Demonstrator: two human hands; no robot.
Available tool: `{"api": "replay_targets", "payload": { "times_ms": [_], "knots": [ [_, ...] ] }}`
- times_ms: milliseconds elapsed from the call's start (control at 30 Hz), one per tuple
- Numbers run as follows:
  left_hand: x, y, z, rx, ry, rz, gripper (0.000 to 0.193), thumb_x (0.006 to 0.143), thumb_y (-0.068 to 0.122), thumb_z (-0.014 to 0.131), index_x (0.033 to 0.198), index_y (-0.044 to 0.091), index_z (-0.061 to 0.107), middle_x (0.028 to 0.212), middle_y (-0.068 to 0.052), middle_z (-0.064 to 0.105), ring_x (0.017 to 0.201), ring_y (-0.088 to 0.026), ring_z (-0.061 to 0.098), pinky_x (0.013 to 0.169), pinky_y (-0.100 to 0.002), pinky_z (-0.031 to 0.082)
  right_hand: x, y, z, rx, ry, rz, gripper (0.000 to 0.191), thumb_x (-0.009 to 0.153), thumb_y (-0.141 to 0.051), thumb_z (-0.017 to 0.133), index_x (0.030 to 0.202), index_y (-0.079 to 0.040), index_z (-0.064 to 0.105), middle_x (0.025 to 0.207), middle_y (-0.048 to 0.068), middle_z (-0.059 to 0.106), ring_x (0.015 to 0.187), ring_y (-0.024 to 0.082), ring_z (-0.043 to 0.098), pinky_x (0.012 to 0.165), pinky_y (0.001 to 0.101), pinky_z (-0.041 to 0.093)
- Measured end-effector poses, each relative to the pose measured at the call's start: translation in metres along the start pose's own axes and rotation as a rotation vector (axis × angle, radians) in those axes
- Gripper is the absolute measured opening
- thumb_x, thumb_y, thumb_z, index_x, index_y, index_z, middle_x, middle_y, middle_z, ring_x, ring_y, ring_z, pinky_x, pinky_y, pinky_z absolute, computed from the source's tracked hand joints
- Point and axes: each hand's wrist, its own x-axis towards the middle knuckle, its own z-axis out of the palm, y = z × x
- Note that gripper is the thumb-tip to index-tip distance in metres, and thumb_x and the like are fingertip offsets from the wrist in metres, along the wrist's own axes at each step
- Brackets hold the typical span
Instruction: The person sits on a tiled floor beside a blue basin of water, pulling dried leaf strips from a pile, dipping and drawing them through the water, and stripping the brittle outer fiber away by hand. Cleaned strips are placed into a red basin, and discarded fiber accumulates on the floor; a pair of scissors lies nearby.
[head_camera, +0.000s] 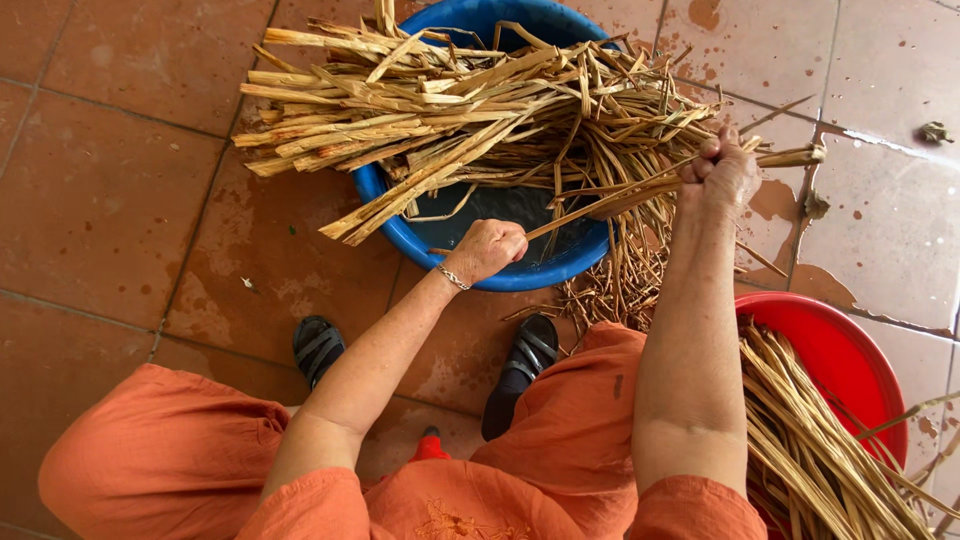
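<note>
Over tiled floor (110, 200), both hands' fingers (505, 240) pinch one reed strip (600, 200).

Blue plastic basin (560, 270), dark inside. Straw-tan dried plant strips (450, 110) across it, paler on cut faces. Red basin (850, 350) holding golden-tan strips (820, 440). Terracotta floor tiles (100, 200) with dark grout lines and darker wet blotches. Plain orange clothing (170, 450) with tone-on-tone embroidery at the neckline. Black strapped sandals (318, 345). Silver chain bracelet (453, 278) on left wrist.
</note>
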Motion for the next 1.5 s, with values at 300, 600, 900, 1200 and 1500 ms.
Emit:
{"api": "replay_targets", "payload": {
  "times_ms": [300, 600, 900, 1200, 1500],
  "knots": [
    [-0.03, -0.005, -0.019, 0.038, -0.033, -0.091, 0.036, 0.089, 0.023, 0.048, 0.062, 0.006, 0.064, 0.061, -0.006, 0.066, 0.055, -0.016, 0.063, 0.057, -0.033, 0.052, 0.018, -0.01, -0.024, 0.059, 0.129, -0.053, 0.012, 0.105, -0.01, 0.058, 0.094, -0.007, 0.061, 0.06, 0.0, 0.059, 0.042, 0.007, 0.04, 0.039, 0.0255, 0.025],
    [-0.039, -0.028, -0.024, -0.176, -0.024, -0.323, 0.036, 0.091, 0.02, 0.049, 0.063, 0.004, 0.064, 0.056, -0.005, 0.061, 0.052, -0.012, 0.057, 0.053, -0.028, 0.048, -0.003, -0.021, -0.013, -0.045, 0.179, -0.109, 0.007, 0.1, -0.008, 0.064, 0.095, -0.003, 0.066, 0.067, 0.008, 0.072, 0.04, 0.006, 0.043, 0.034, 0.0237, 0.029],
    [0.009, -0.029, 0.003, -0.85, 0.016, -0.407, 0.024, 0.095, 0.015, 0.054, 0.085, -0.002, 0.067, 0.067, -0.006, 0.063, 0.058, -0.013, 0.059, 0.057, -0.029, 0.055, -0.085, 0.021, 0.049, -0.744, -0.362, 0.367, 0.027, 0.09, -0.031, 0.078, 0.095, -0.008, 0.066, 0.077, 0.009, 0.075, 0.039, 0.003, 0.047, 0.031, 0.019, 0.032],
    [0.045, 0.016, 0.022, -0.879, 0.026, -0.409, 0.033, 0.097, 0.021, 0.047, 0.078, 0.0, 0.063, 0.064, -0.009, 0.061, 0.053, -0.016, 0.058, 0.055, -0.034, 0.055, -0.104, 0.076, 0.073, -0.663, -0.479, 0.256, 0.023, 0.1, -0.024, 0.065, 0.092, -0.003, 0.064, 0.071, 0.004, 0.071, 0.041, 0.003, 0.044, 0.034, 0.0205, 0.029],
    [0.042, 0.045, 0.007, -0.951, -0.066, -0.357, 0.033, 0.095, 0.023, 0.043, 0.071, 0.005, 0.055, 0.059, -0.01, 0.057, 0.049, -0.018, 0.057, 0.055, -0.036, 0.058, -0.098, 0.074, 0.082, -0.288, -0.328, 0.201, 0.015, 0.101, -0.018, 0.063, 0.094, -0.005, 0.061, 0.074, 0.005, 0.065, 0.041, 0.006, 0.041, 0.036, 0.0221, 0.032]
  ]
}}
